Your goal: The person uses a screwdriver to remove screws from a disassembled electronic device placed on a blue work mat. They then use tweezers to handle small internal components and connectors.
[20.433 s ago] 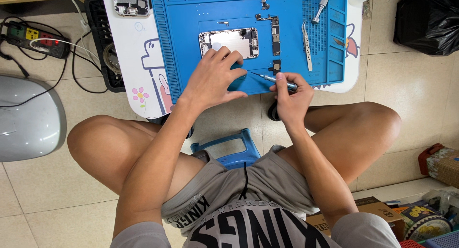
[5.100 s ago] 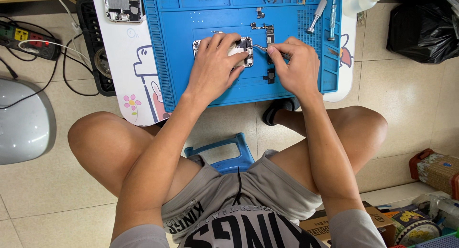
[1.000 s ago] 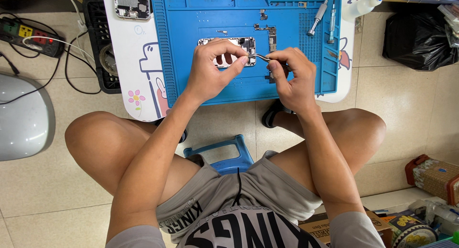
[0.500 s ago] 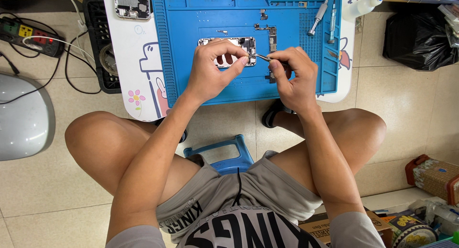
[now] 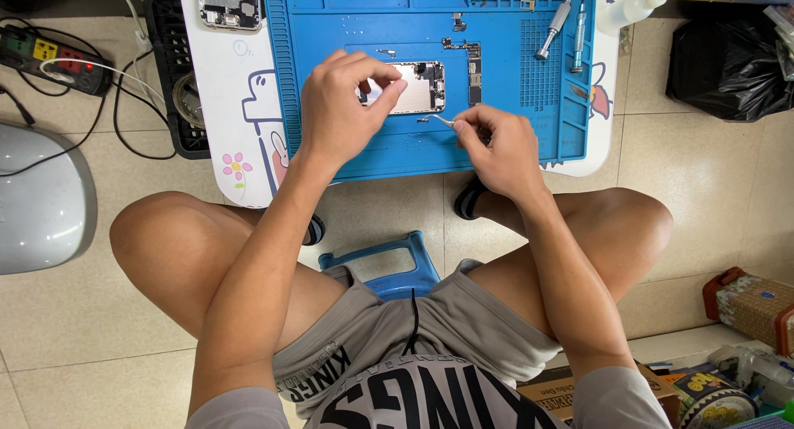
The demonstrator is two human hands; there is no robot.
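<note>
Surface: I see a blue ridged silicone work mat (image 5: 496, 139) on a low white cartoon-printed table (image 5: 231, 106).
Room: beige tiled floor (image 5: 74, 330).
Left hand (image 5: 343, 106): fingers pinched on the opened silver phone chassis (image 5: 413, 87).
Right hand (image 5: 496, 148): closed round thin metal tweezers (image 5: 440, 120).

Beige tiled floor (image 5: 99, 330) under a low white table (image 5: 227, 106).

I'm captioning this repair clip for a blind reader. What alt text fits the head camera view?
Seen from above, a seated person steadies an opened phone on a blue work mat with the left hand, while the right hand holds thin tweezers at its lower edge. Two screwdrivers lie on the mat's right side.
</note>
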